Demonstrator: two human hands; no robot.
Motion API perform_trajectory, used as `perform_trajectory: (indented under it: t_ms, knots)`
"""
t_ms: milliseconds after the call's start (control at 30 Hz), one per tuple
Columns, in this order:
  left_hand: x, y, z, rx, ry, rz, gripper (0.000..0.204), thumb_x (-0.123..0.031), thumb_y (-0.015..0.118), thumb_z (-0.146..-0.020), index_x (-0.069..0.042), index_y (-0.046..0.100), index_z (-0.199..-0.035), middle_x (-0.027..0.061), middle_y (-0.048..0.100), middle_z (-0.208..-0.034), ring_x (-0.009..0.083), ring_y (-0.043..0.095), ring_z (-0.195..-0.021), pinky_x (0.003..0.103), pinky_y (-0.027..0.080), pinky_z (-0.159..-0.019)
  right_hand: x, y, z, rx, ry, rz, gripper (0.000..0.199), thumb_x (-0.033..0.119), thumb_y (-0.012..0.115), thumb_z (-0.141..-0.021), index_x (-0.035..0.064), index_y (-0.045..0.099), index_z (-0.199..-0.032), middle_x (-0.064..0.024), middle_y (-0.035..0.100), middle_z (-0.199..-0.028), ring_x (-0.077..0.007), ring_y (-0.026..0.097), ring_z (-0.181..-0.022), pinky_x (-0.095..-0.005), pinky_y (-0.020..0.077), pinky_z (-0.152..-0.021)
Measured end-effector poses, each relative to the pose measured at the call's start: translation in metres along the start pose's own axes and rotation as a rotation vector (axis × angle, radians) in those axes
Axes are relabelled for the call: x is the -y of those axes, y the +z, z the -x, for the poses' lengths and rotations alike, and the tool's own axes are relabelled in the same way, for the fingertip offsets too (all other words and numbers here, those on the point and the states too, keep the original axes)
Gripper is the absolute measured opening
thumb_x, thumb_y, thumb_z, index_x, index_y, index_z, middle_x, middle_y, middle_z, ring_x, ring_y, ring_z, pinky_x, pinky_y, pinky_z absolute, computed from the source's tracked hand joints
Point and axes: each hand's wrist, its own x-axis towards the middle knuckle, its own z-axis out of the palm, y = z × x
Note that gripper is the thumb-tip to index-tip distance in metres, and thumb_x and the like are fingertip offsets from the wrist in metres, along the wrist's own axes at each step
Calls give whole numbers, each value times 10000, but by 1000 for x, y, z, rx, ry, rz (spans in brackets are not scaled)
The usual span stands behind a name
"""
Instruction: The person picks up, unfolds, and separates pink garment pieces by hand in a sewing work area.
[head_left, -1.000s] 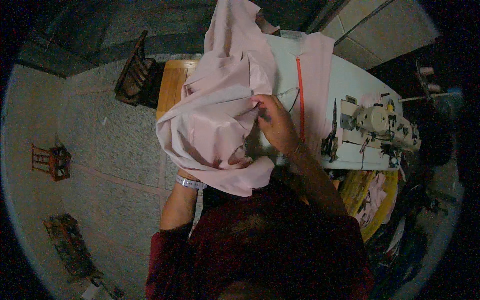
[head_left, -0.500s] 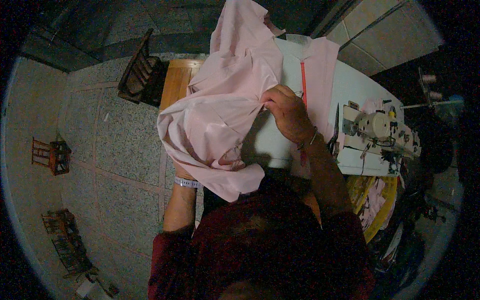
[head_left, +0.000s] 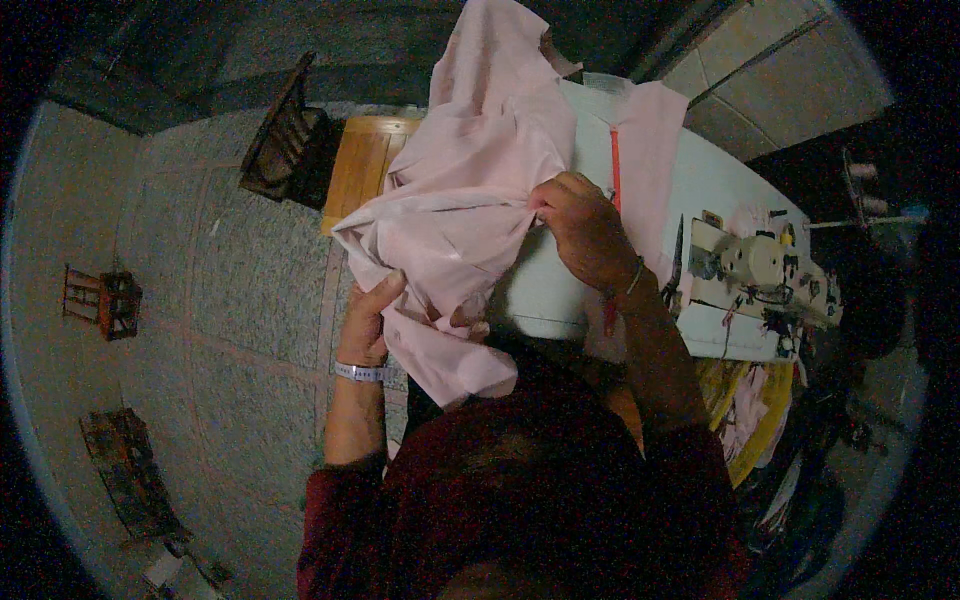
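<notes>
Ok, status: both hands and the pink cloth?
Left hand grips pink cloth from below. Right hand pinches its gathered fold. Sewing machine off right, apart.

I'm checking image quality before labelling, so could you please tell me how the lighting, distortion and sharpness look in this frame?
Head view: dim overall, with a black fisheye rim; the table edge and the wall lines bend toward that rim. The pink cloth is the brightest area, with no glare. The left hand and right hand gripping it look slightly soft. The sewing machine is noisy, and the corners are lost in shadow.
</notes>
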Motion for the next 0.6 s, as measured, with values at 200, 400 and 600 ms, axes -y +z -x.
perform_trajectory:
  t_ms: [200, 400, 600]
  knots:
    - [-5, 12, 1, -22, -74, 75, 595, -197, 708, -820, 8, 433, -1306, 146, 585, -1177, 281, 611, -1027, 418, 524, -874, -2, -1, -1, 63, -19, 9, 150, 32, 513, -825, 46, 579, -959, -148, 575, -898, -348, 546, -871, -433, 441, -793]
    - [11, -11, -6, 99, -101, 72, 662, -170, 718, -809, -19, 375, -1355, 143, 559, -1216, 273, 579, -1086, 408, 501, -911, 21, -9, -11, 125, 67, -23, 277, 41, 578, -813, 41, 576, -1090, -175, 555, -943, -347, 554, -872, -403, 465, -764]
    - [-5, 22, 2, 151, -93, 2, 623, -103, 715, -791, -13, 408, -1326, 131, 573, -1193, 251, 590, -1060, 376, 503, -895, 38, 17, -39, 125, 147, -136, 304, 98, 626, -805, 40, 574, -1099, -188, 607, -836, -355, 618, -783, -409, 495, -686]
